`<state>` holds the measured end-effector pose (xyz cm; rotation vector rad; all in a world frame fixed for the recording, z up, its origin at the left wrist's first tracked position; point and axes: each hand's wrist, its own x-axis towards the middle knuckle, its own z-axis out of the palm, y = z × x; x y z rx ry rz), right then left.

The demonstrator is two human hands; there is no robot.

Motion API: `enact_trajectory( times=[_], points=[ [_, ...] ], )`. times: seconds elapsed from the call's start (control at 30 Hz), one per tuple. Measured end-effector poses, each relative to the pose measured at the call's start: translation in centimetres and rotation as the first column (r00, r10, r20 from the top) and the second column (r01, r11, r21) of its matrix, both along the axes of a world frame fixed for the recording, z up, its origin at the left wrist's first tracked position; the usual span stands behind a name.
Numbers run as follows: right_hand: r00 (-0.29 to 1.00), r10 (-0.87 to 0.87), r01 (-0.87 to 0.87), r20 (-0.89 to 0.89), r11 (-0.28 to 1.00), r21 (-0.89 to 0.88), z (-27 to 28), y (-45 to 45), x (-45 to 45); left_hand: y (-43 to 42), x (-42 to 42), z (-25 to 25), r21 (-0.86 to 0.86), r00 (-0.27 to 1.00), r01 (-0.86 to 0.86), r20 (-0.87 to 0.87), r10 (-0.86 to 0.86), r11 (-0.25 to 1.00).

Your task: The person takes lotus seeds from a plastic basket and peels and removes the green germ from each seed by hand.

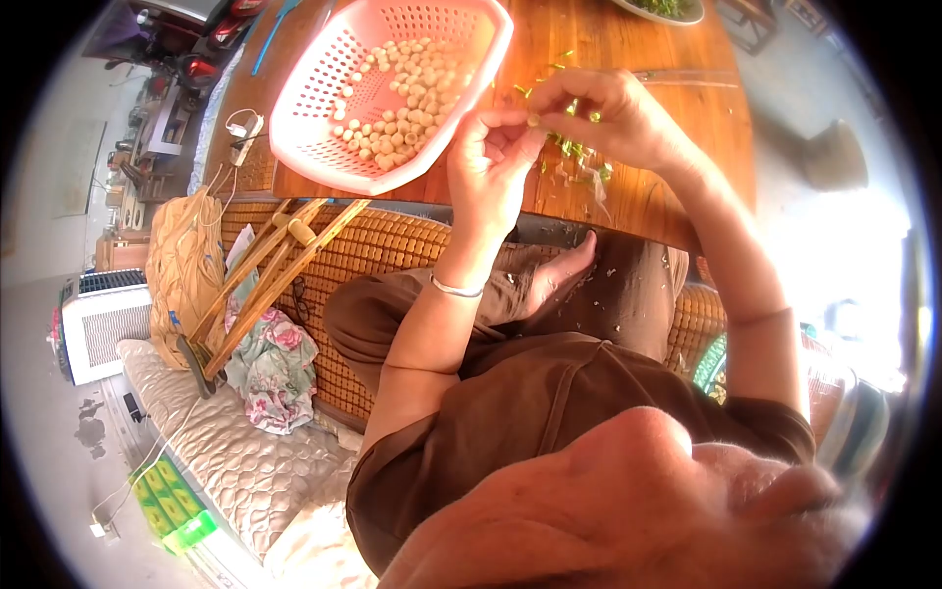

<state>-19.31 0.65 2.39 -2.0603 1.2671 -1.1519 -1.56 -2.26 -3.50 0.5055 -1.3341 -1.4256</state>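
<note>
Over the table's near edge, my left hand (496, 162), with a silver bangle (456, 288) on its wrist, pinches a small pale lotus seed (534, 120) between thumb and fingertips. My right hand (610, 118) meets it there, its thumb and index finger closed on the same seed; fingers partly hide it. A pink perforated basket (294, 128) stands just left of my hands, with many round cream-coloured lotus seeds (417, 93) inside. Beneath my right hand lie green slivers (569, 147) and thin, pale peel scraps (596, 182) on the wood.
The wooden table (648, 206) ends just above my crossed legs. A bowl of green pieces (672, 8) stands at its far side. Wooden crutches (265, 280) lean left of me, beside a flowered cloth (270, 368). A power strip (245, 140) hangs near the table's left edge.
</note>
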Motion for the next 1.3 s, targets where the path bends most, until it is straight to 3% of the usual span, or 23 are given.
enact_trajectory(
  times=[0.07,0.13,0.27,0.3,0.33,0.37,0.4,0.57,0.73,0.93,1.17,1.3],
  points=[
    [0.999,-0.037,0.035,0.026,0.997,0.072,0.2,0.1,0.2,0.1,0.2,0.0,-0.002,0.999,-0.035,0.03,0.035,0.999],
    [0.999,-0.039,0.039,0.013,0.999,0.032,-0.3,-0.1,0.1,0.3,0.3,0.4,-0.021,0.986,-0.089,0.137,0.091,0.996],
    [0.999,-0.036,0.037,0.036,0.999,-0.037,-0.6,0.0,-0.1,0.3,-0.3,-0.3,-0.024,0.992,-0.124,0.005,0.124,0.992],
    [0.995,-0.002,0.006,0.104,0.999,-0.041,-1.1,-0.1,-0.3,0.6,-0.5,0.6,-0.069,0.99,-0.123,0.067,0.128,0.99],
    [1.0,-0.012,0.012,0.015,1.0,-0.015,-0.5,0.3,-0.4,0.4,-0.6,0.2,-0.107,0.982,-0.146,0.104,0.158,0.983],
    [1.0,0.006,-0.006,0.01,0.999,-0.052,-0.9,0.0,-0.6,0.6,-1.0,0.6,-0.113,0.994,-0.096,0.033,0.1,0.989],
    [1.0,-0.003,0.003,-0.004,0.998,-0.066,-1.0,-0.1,-0.6,0.4,-0.5,0.2,-0.164,0.979,-0.136,0.128,0.158,0.977],
    [0.997,0.009,-0.004,0.072,0.998,-0.063,-1.4,-0.5,-0.4,0.7,-0.5,0.7,-0.105,0.977,-0.115,0.17,0.132,0.988],
    [1.0,-0.007,0.008,0.015,0.997,-0.074,-0.8,-0.1,-0.4,1.3,-0.7,1.1,-0.194,0.931,-0.24,0.231,0.282,0.951],
    [1.0,-0.025,0.025,0.0,0.999,-0.044,-0.9,-0.1,-0.1,1.5,-0.4,1.0,-0.346,0.875,-0.245,0.324,0.361,0.906],
    [0.998,-0.013,0.012,0.061,1.0,0.015,-1.2,0.0,0.0,1.6,-0.4,1.2,-0.314,0.885,-0.235,0.321,0.336,0.92],
    [0.992,0.033,-0.044,0.122,0.995,0.092,-1.5,-0.7,-0.2,1.4,-0.4,0.9,-0.261,0.946,-0.21,0.19,0.264,0.942]
  ],
)
